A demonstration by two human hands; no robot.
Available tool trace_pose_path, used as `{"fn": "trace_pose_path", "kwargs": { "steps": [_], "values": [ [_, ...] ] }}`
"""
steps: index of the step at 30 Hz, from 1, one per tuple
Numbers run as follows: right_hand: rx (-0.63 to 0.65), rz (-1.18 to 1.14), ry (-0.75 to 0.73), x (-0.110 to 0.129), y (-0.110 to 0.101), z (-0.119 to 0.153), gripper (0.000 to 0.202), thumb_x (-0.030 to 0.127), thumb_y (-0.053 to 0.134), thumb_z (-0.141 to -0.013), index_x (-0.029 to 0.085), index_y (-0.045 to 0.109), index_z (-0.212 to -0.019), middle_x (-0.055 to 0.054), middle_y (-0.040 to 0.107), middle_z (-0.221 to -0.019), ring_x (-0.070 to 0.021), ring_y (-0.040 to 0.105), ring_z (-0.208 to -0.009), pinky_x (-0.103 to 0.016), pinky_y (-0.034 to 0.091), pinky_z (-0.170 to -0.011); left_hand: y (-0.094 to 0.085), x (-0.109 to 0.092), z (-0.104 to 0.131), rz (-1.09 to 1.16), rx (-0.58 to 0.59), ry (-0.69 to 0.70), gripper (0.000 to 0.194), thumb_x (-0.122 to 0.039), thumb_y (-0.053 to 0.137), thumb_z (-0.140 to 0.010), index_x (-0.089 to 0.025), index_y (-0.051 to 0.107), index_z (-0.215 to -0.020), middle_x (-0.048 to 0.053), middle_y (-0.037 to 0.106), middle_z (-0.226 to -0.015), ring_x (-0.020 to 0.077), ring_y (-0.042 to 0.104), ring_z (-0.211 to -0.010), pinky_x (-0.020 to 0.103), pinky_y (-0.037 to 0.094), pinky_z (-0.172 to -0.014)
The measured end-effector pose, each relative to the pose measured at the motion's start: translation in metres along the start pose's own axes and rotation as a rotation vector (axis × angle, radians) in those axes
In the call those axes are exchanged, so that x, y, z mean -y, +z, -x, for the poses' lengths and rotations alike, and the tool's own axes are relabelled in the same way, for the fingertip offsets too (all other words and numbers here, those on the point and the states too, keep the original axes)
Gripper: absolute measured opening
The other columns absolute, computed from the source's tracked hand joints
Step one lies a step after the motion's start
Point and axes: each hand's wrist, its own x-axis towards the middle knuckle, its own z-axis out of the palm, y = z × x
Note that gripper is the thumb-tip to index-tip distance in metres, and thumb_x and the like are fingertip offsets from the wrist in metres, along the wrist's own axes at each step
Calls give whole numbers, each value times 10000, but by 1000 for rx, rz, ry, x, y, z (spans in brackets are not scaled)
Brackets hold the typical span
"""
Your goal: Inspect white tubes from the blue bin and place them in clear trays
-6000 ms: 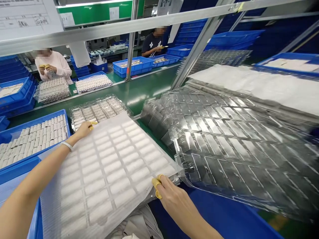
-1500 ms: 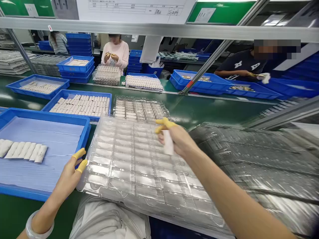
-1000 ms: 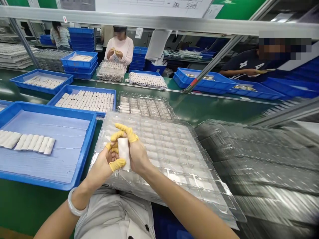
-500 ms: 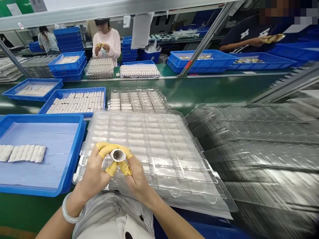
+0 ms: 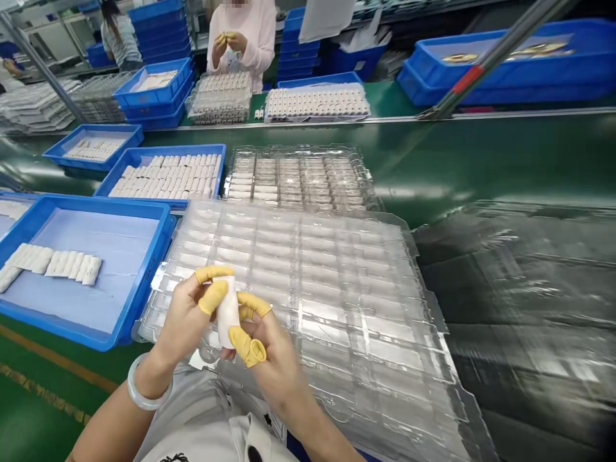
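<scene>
A white tube-like piece (image 5: 226, 314) is held between my two hands, its long side facing me. My left hand (image 5: 190, 317) grips its upper part, with yellow finger cots on the thumb and fingertips. Lower down, the cot-covered thumb and fingers of my right hand (image 5: 269, 340) close around it. Beneath both hands lies a clear plastic blister tray (image 5: 332, 282) with rows of white pieces showing through. To the left, a blue bin (image 5: 129, 282) lined with pale sheet holds a short row of similar white pieces (image 5: 72, 265).
Beyond the tray are another clear tray (image 5: 298, 173) and a blue bin (image 5: 168, 173) full of white pieces. Stacked dark plastic trays (image 5: 520, 308) stand at the right. Across the bench a person (image 5: 245, 38) works. A slanted metal post (image 5: 495, 58) rises at the right.
The white tube has turned from its open end facing me to its long side showing. Both hands have shifted their grip around it. The whole view has tilted and moved closer.
</scene>
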Motion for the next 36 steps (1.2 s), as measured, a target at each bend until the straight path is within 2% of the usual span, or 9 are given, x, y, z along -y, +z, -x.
{"fn": "trace_pose_path", "kwargs": {
  "steps": [4, 10, 14, 19, 24, 27, 29, 32, 36],
  "values": [
    [35, -64, 76, 2, 0, -2, 422, 466, 628, -895, 245, 467, -1216, -8, 612, -915, -76, 605, -632, -231, 527, -624, 0, 4, 7, 39, -125, -6, 499, -601, 598, -854, -128, 691, -983, -33, 449, -571, 45, 396, -468, 142, 353, -417],
    [81, -172, 67, 3, 4, -4, 389, 483, 611, -910, 228, 488, -1177, -3, 633, -892, -93, 647, -623, -256, 531, -646, -11, 12, 16, 129, -108, 14, 418, -448, 755, -778, -157, 674, -1068, -12, 591, -681, 42, 472, -491, 143, 364, -446],
    [124, -307, 131, 2, 17, -6, 386, 490, 541, -952, 186, 475, -1179, -45, 679, -899, -141, 688, -679, -315, 541, -704, -22, 14, 17, 232, -158, 9, 463, -446, 787, -729, -133, 677, -1052, -8, 585, -693, 64, 484, -504, 185, 411, -459],
    [168, -411, 184, -3, 42, -12, 392, 476, 594, -917, 164, 485, -1130, -53, 691, -875, -150, 686, -658, -295, 522, -650, -42, 13, 19, 302, -192, 26, 438, -429, 789, -730, -159, 688, -1059, -9, 592, -749, 53, 471, -509, 177, 386, -437],
    [175, -431, 212, -8, 70, -22, 365, 420, 581, -931, 133, 521, -1149, -34, 669, -740, -132, 650, -618, -259, 485, -613, -71, 18, 20, 267, -211, 106, 433, -541, 705, -795, -146, 727, -971, 9, 591, -688, 87, 515, -546, 207, 448, -495],
    [172, -416, 237, -12, 89, -34, 326, 397, 555, -948, 132, 536, -1135, -41, 673, -769, -121, 634, -612, -255, 473, -611, -97, 20, 18, 181, -221, 155, 421, -536, 603, -885, -158, 737, -1010, 17, 597, -688, 90, 531, -589, 207, 465, -561],
    [163, -381, 234, -17, 101, -45, 319, 401, 556, -948, 138, 539, -1129, -39, 675, -785, -119, 634, -619, -257, 472, -623, -115, 19, 15, 134, -208, 177, 401, -517, 621, -881, -170, 729, -1051, 27, 628, -759, 97, 554, -640, 208, 472, -592],
    [155, -294, 222, -24, 118, -62, 347, 417, 579, -939, 154, 531, -1160, -14, 657, -726, -126, 634, -648, -262, 474, -658, -140, 16, 9, 113, -163, 178, 386, -463, 719, -815, -177, 714, -1074, 29, 650, -830, 96, 551, -647, 206, 460, -573],
    [168, -264, 270, -29, 132, -82, 340, 401, 580, -937, 156, 541, -1169, -18, 650, -723, -130, 622, -655, -274, 471, -674, -163, 13, 2, 60, -206, 158, 404, -495, 549, -932, -157, 724, -1066, 37, 626, -770, 84, 480, -575, 223, 426, -537]
  ]
}}
